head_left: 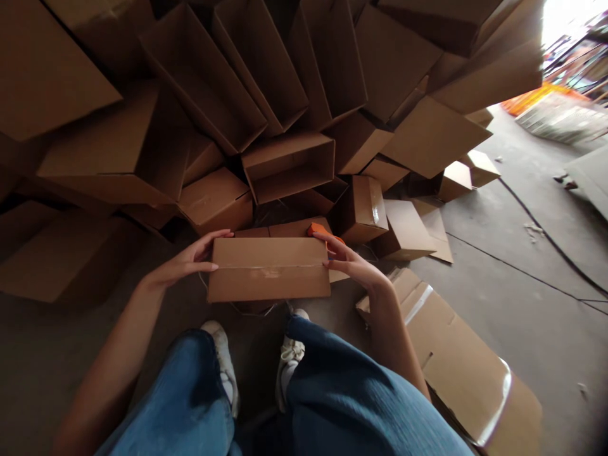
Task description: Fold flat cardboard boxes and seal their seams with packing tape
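A closed cardboard box [268,282] is held level above the floor in front of my knees. A strip of clear tape runs lengthwise along its seam. My left hand [197,258] grips the box's left end, thumb on the near face and fingers at the far edge. At the opposite end my right hand [349,261] holds the box in the same way. Beside the right fingers shows an orange tape dispenser [320,232], partly hidden behind the box; whether those fingers touch it I cannot tell.
A heap of cardboard boxes, many open, rises ahead, with an open box [292,168] nearest. Flattened cardboard [456,354] bound with a shiny strap lies at my right. A black cable [536,221] crosses the concrete floor [494,272]. My shoes [223,354] are below the held box.
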Motion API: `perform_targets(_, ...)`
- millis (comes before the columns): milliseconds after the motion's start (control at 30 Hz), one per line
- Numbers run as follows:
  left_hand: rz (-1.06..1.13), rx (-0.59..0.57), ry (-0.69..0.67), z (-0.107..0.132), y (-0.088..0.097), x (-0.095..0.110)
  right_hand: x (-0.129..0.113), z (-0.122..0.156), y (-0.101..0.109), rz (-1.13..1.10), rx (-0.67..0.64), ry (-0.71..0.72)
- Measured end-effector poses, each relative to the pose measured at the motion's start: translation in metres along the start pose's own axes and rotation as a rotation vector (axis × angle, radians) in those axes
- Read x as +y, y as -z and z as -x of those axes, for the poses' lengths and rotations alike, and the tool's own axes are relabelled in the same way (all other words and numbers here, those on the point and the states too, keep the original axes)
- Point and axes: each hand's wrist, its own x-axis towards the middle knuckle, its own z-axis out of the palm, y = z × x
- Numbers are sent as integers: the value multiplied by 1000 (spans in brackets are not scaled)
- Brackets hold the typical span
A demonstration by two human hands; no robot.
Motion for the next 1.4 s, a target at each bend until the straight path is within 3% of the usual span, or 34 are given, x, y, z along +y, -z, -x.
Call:
perform_targets(200,55,44,60,-1,-6,0,0,-1,0,-4,43,13)
perform_targets(600,-41,84,150,-7,-17,6,-3,-9,-19,94,207,29)
perform_targets(900,-146,166,180,-11,-27,11,-4,-6,-21,123,121,31)
perform_targets(1033,-100,278,270,-14,-34,7,5,-14,-23,107,212,39)
perform_targets(1167,-31,334,332,-21,-37,0,17,-24,-29,2,298,-80)
perform_targets(1233,7,359,321,-25,-38,-3,21,-28,-34,-39,338,-95)
perform_targets(1400,19,413,241,-34,-43,-3,23,-36,-48,22,437,27)
